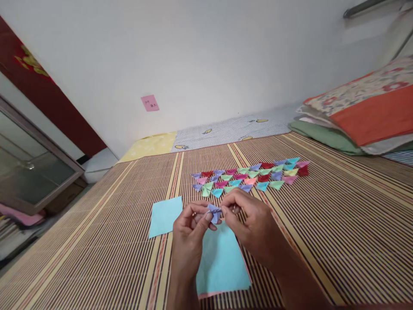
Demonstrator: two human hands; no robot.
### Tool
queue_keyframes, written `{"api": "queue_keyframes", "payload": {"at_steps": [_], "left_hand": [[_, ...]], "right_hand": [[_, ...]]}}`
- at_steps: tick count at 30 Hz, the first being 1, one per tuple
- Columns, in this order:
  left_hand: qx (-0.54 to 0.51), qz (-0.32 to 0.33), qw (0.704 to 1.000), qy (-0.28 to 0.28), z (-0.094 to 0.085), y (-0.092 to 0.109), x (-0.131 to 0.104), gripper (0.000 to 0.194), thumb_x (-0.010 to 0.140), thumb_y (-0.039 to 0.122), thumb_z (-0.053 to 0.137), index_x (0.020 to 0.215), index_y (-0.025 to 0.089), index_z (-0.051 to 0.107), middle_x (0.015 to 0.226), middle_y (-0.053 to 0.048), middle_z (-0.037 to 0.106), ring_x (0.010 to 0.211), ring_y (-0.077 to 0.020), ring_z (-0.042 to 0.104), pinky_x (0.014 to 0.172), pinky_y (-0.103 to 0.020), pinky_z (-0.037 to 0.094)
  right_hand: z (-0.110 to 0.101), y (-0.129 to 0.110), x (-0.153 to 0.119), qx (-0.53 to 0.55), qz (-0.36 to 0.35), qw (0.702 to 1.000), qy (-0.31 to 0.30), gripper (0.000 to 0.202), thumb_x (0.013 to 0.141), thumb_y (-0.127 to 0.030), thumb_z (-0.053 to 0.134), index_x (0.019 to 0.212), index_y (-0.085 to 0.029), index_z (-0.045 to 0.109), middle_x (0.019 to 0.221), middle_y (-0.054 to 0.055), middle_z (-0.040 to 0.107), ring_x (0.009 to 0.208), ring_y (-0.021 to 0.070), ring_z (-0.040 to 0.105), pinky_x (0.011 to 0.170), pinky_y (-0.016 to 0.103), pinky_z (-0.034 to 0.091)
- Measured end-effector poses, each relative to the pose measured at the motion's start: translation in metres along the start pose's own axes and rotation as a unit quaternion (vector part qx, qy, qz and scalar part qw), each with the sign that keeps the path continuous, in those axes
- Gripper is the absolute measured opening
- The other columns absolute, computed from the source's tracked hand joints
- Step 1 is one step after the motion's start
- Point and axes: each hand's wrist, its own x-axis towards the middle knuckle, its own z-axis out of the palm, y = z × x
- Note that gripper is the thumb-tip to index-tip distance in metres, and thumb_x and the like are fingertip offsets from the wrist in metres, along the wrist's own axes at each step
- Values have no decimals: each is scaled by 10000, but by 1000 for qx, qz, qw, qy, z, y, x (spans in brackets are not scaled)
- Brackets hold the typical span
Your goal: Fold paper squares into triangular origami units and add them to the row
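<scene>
Purple paper is pinched by left hand and right hand.

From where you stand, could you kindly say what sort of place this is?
Probably a bedroom: a striped mat is spread out, with a checked sheet along its far edge and piled bedding at the right.

Matt, creased paper makes the purple piece just below centre, the folded pieces above it and the blue stack at lower centre, over a ribbed, bamboo-like mat, with soft-looking cloth cushions at right, a smooth matt wall above and a glossy glass panel at far left.
</scene>
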Motion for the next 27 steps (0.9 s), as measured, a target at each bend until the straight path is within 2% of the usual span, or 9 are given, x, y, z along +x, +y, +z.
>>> {"api": "queue_keyframes", "payload": {"at_steps": [3, 8, 13, 18, 23, 27], "left_hand": [[1, 0, 1000, 5, 0, -1, 0, 120, 849, 249, 773, 797, 179, 691, 1020, -31, 680, 750, -117, 655, 678, -230, 549], [6, -1, 1000, -20, 3, 2, 0, 78, 849, 233, 771, 842, 179, 715, 986, -37, 691, 745, -125, 653, 701, -243, 548], [71, 11, 997, -28, 4, 4, -3, 55, 873, 244, 749, 878, 190, 743, 877, -30, 678, 756, -147, 639, 703, -256, 534], [115, 35, 993, -3, 5, 5, -5, 51, 894, 248, 713, 890, 207, 742, 899, -36, 690, 758, -165, 646, 656, -265, 540], [198, 127, 972, 13, 11, 3, -6, 76, 910, 188, 674, 869, 209, 735, 933, -40, 693, 839, -173, 661, 717, -267, 538], [259, 199, 945, 8, 14, 1, -5, 125, 920, 119, 631, 913, 206, 721, 934, -35, 696, 866, -168, 673, 740, -272, 544]], "right_hand": [[-1, 3, 0, -9, -5, 1000, 11, 156, 930, -149, 544, 794, -217, 577, 775, 17, 617, 727, 171, 577, 676, 308, 454], [-5, 2, -2, 15, -10, 999, -31, 149, 982, -167, 528, 853, -215, 586, 823, 15, 625, 762, 164, 596, 698, 295, 462], [-8, 1, -4, 4, -14, 999, -50, 159, 1006, -189, 511, 863, -221, 573, 833, 15, 612, 766, 167, 588, 694, 300, 452], [-9, 1, -2, 9, -11, 1000, -26, 167, 993, -184, 514, 844, -221, 580, 806, 11, 616, 754, 166, 585, 690, 298, 452], [-1, -6, -2, -19, 38, 999, 0, 78, 879, -150, 591, 836, -216, 588, 833, 18, 630, 790, 184, 586, 716, 312, 453], [6, -7, -4, -46, 73, 996, 10, 120, 832, -99, 526, 866, -193, 593, 857, 30, 626, 767, 181, 578, 682, 306, 431]]}}
